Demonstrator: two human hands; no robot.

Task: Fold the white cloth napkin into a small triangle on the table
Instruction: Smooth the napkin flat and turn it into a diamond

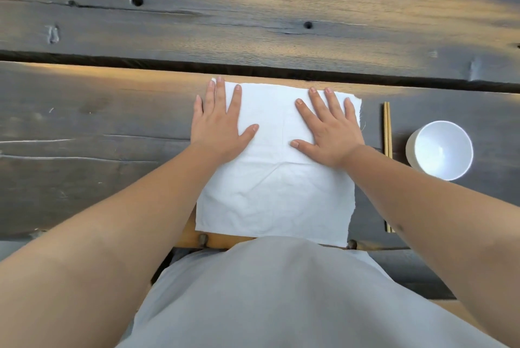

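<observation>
The white cloth napkin (274, 193) lies spread flat as a rough square on the dark wooden table (98, 122), its near edge at the table's front. Faint creases cross its middle. My left hand (218, 125) rests palm down with fingers spread on the napkin's far left part, partly over its left edge. My right hand (329, 128) lies flat, fingers spread, on the far right part. Neither hand holds anything.
A pair of wooden chopsticks (387, 134) lies just right of the napkin, pointing away from me. A white bowl (441, 150) stands right of them. A dark gap (253, 69) between planks runs across the table beyond the napkin.
</observation>
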